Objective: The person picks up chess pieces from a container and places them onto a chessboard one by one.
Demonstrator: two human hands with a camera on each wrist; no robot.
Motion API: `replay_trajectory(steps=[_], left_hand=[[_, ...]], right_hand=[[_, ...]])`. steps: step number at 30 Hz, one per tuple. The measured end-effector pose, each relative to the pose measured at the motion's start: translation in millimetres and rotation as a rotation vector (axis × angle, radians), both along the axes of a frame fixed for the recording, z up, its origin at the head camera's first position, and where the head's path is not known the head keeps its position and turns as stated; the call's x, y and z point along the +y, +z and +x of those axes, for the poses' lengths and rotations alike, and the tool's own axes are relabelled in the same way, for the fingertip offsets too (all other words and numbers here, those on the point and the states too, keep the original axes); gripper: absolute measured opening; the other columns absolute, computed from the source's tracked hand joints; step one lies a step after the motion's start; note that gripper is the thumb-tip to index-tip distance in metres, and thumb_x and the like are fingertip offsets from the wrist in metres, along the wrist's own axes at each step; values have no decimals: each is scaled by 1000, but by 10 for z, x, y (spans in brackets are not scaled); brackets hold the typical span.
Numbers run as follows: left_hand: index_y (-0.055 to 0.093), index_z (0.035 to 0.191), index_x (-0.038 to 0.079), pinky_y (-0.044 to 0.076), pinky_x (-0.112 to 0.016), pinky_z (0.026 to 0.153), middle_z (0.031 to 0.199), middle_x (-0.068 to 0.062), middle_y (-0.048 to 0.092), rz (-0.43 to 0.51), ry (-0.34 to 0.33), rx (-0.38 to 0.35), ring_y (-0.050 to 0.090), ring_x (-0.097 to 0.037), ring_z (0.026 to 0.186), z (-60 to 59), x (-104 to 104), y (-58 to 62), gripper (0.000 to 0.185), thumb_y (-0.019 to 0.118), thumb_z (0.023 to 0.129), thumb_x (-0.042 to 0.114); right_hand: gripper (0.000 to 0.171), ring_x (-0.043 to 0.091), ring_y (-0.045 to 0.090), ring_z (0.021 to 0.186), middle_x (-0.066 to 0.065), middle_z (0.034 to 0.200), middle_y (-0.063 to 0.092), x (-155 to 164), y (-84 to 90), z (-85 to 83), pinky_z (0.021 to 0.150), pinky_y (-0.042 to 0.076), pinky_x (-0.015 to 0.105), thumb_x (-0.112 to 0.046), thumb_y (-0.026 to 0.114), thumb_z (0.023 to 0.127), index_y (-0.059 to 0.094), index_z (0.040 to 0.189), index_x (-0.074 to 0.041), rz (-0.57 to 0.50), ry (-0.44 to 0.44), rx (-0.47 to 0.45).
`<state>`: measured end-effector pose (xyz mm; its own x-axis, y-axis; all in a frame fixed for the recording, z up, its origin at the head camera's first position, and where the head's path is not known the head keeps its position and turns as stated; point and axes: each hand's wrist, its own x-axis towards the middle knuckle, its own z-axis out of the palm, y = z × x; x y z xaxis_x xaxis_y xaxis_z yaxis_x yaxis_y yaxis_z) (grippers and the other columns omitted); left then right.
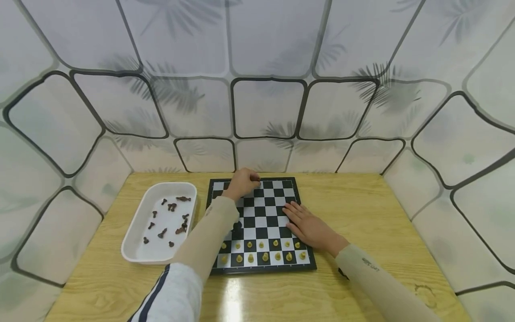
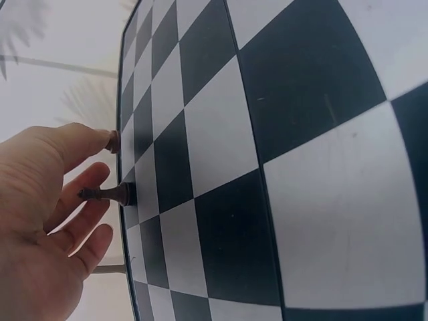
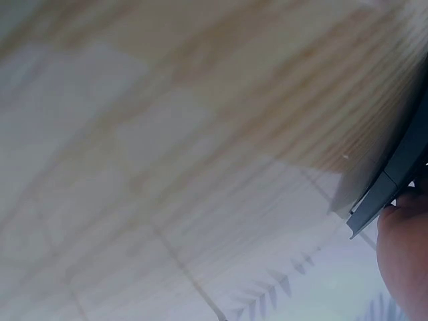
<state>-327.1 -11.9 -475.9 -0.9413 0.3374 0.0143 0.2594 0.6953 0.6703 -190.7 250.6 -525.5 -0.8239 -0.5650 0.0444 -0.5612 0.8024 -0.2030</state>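
Observation:
At the far edge of the chessboard (image 1: 260, 222), my left hand (image 1: 242, 182) pinches a dark brown chess piece (image 2: 114, 141); only its base shows past the thumb. Close to the fingers, a second dark chess piece (image 2: 110, 194) with a pointed top stands on the board. My right hand (image 1: 309, 225) lies on the board's right side with its fingers extended. Two rows of yellow chess pieces (image 1: 264, 256) stand along the near side; the left forearm covers part of the board's left side.
Left of the board is a white tray (image 1: 134, 239) with several dark brown chess pieces (image 1: 162, 233) lying in it. Board and tray are on a wooden table (image 1: 354, 197). A patterned curtain (image 1: 267, 109) encloses the table's back and sides.

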Motion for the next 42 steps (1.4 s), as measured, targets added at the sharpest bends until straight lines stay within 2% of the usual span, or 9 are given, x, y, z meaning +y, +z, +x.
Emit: replay_trajectory(steps=[8,12,17,42], left_hand=[[78,121,7,57,-43,99,122,-11,76,-45,8,13,70,-28,115,-42,24,-67,23,70,102,17],[77,121,5,58,-44,98,121,-12,76,-54,11,27,70,-29,113,-24,28,-62,24,69,101,16],[77,121,4,57,-44,100,121,-13,76,-53,10,26,69,-30,114,0,29,-35,24,70,101,15],[78,120,6,57,-44,100,120,-12,75,-41,-3,4,69,-28,114,-34,22,-70,22,71,101,15]], right_hand=[[59,37,28,160,17,170,35,-9,7,-6,131,24,52,-36,45,113,39,162,-3,8,-1,-1],[59,37,28,160,17,170,35,-9,6,-3,131,25,52,-36,45,113,38,162,-3,16,-1,1],[58,37,30,160,17,169,37,-7,10,-4,130,26,51,-35,46,113,40,161,-4,5,-2,5],[58,36,31,159,16,169,38,-9,0,-5,130,26,51,-35,46,113,41,161,-4,6,-2,12]])
